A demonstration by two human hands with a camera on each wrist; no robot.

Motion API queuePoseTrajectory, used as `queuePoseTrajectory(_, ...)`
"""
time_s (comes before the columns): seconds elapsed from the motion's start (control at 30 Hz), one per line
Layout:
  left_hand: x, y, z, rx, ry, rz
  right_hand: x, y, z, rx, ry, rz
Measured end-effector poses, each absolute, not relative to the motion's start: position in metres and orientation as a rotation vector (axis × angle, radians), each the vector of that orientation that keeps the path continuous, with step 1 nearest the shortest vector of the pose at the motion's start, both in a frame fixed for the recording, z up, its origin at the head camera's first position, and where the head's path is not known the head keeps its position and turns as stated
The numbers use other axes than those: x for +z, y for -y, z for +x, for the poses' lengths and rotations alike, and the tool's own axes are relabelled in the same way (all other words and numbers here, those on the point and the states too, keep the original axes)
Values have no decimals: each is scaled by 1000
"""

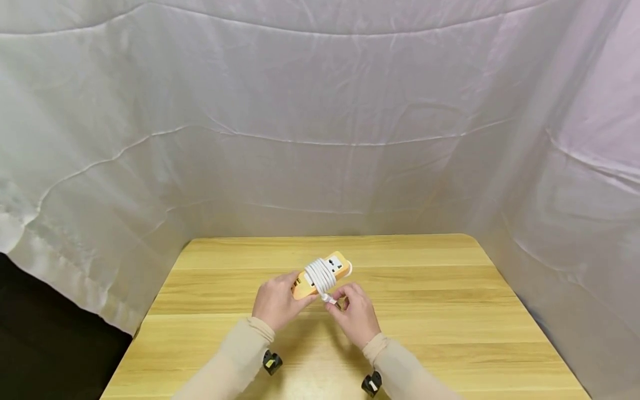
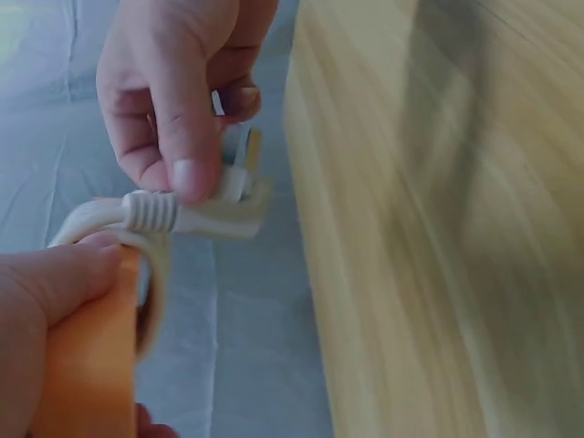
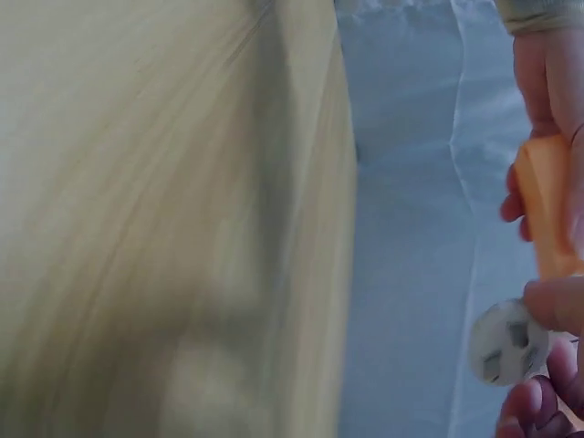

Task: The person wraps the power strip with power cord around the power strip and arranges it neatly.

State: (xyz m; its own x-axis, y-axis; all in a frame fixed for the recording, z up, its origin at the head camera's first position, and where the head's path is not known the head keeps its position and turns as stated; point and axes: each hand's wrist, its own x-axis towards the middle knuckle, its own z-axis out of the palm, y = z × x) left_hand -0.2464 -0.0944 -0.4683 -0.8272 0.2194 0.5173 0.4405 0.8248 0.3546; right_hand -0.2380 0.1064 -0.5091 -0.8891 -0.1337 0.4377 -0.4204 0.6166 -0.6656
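Note:
An orange and white power strip (image 1: 340, 261) is held tilted above the table, its right end higher in the head view. White cord (image 1: 320, 274) is wound several times around its middle. My left hand (image 1: 276, 303) grips the lower left end, thumb along the near side. With thumb and fingers my right hand (image 1: 357, 316) pinches the plug (image 2: 224, 217) at the cord's end, close beside the strip. Metal prongs show on the plug in the left wrist view. The right wrist view catches the plug's round face (image 3: 502, 347) and part of the orange casing (image 3: 545, 201).
A wooden table (image 1: 450, 311) lies under both hands. Pale grey curtain (image 1: 350, 166) hangs behind it and along both sides. Dark space (image 1: 50, 333) shows at the lower left. Small black devices (image 1: 272, 362) sit at both wrists.

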Motion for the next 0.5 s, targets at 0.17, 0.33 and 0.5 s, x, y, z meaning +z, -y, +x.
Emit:
queuePoseTrajectory(0.17, -479, 95, -245, -631, 2425, -533, -521, -112, -248, 1457, 2608, 393)
queuePoseTrajectory(0.33, -490, 96, -244, -646, 2311, -656, -530, -119, -260, 1821, 2630, 513)
queuePoseTrajectory(0.5, -502, 95, -245, -669, 2200, -846, -518, -129, -260, 1839, 2607, 694)
